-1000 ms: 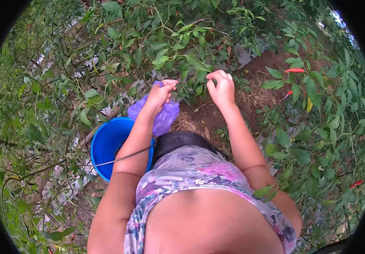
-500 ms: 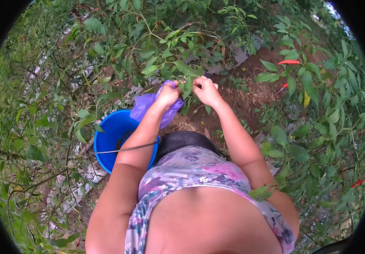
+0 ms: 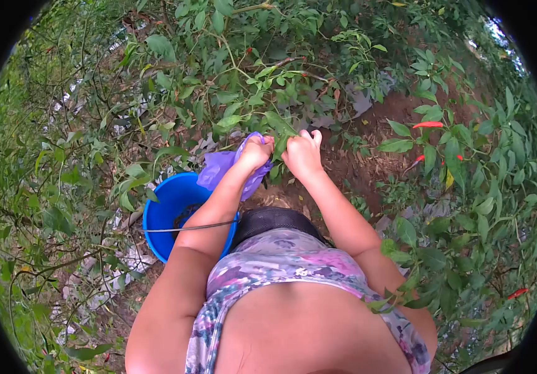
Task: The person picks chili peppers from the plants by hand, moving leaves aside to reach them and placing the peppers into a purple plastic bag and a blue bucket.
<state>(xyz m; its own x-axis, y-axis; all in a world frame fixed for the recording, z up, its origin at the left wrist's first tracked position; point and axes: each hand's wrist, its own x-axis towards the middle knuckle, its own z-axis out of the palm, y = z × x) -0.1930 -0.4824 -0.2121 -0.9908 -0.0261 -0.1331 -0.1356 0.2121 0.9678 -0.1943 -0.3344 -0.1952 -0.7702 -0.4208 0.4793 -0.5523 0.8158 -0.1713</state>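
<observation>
My left hand [image 3: 256, 152] is closed around a thin purple plastic bag [image 3: 218, 167], which hangs down beside the wrist. Close by on the right, my right hand [image 3: 302, 156] is closed with curled fingers against the leaves of a chili plant [image 3: 278, 128]. Whatever sits inside those fingers is hidden. A green leaf stands between the two hands. Below the bag, a blue bucket [image 3: 159, 212] rests on the ground, its thin handle crossing my left forearm. Something dark lies inside the bucket, too shaded to name.
To the right, red chilies hang on another plant, one high up [image 3: 428, 124] and one lower [image 3: 517, 293]. Branches and leaves crowd the left side and the top. Brown soil [image 3: 380, 131] with dry litter shows between the plants.
Both hands appear slightly lower, along with the bucket, as the view shifts. My right hand has turned, its knuckles now facing up, and has moved slightly closer to the left.
</observation>
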